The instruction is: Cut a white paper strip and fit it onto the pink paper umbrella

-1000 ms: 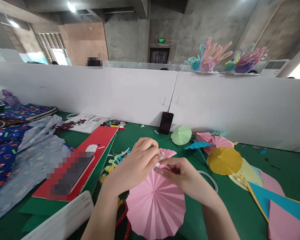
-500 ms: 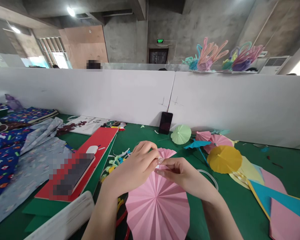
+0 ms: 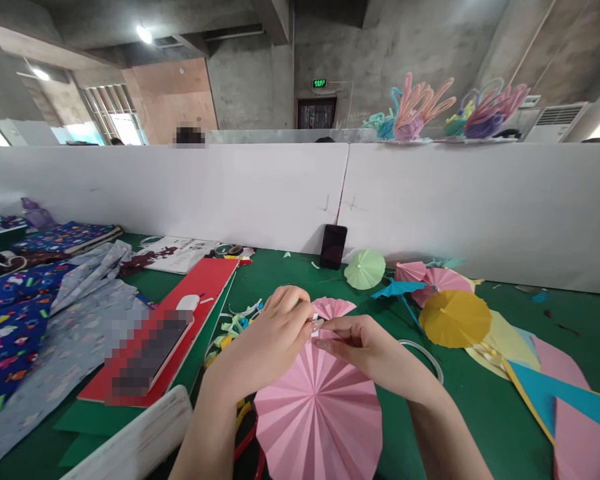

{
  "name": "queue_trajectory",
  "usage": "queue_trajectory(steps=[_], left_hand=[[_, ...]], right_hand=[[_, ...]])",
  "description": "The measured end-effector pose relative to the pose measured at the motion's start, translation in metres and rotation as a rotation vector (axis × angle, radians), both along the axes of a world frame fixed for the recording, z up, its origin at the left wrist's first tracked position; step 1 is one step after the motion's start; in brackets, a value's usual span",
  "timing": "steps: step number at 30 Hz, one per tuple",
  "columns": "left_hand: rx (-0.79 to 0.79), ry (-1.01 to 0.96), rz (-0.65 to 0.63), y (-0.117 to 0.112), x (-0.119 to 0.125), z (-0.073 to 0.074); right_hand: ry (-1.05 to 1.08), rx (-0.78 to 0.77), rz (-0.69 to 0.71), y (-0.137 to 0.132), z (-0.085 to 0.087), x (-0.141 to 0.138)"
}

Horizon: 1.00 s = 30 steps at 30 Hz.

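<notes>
Keep your left hand [image 3: 270, 337] and right hand [image 3: 367, 347] pinched closed on the small clear strip [image 3: 316, 325] above the pink pleated paper circle [image 3: 320, 417] on the table [image 3: 480, 413], pressing it flat at the rim.

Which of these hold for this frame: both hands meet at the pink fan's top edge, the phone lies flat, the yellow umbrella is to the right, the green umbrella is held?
1. The left hand and right hand meet at the top edge of the pleated pink paper fan. True.
2. The black phone lies flat on the table. False: it leans upright against the white partition.
3. The yellow paper umbrella lies right of the hands. True.
4. The green paper umbrella is held. False: it rests untouched near the phone.
</notes>
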<state>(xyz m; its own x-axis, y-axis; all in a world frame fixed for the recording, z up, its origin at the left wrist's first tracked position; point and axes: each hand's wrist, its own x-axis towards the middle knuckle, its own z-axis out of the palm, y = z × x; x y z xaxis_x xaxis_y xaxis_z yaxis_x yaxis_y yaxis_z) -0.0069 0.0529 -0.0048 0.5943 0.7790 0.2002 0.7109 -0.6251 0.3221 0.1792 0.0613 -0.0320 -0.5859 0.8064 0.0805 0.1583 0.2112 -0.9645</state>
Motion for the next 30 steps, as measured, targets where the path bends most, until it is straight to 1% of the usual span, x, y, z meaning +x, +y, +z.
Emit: queue_trajectory(steps=[7,17,25,30], left_hand=[[0.093,0.099,0.011,-0.001,0.003,-0.003],[0.230,0.243,0.005,-0.002,0.006,-0.001],[0.305,0.306,0.039,-0.003,0.010,-0.001],[0.359,0.266,0.072,-0.003,0.014,-0.005]], right_hand=[[-0.009,0.004,-0.024,0.000,0.000,0.000],[-0.039,0.033,-0.047,-0.002,0.001,0.001],[-0.058,0.060,-0.070,-0.002,0.004,0.001],[-0.068,0.085,-0.108,-0.003,0.005,0.002]])
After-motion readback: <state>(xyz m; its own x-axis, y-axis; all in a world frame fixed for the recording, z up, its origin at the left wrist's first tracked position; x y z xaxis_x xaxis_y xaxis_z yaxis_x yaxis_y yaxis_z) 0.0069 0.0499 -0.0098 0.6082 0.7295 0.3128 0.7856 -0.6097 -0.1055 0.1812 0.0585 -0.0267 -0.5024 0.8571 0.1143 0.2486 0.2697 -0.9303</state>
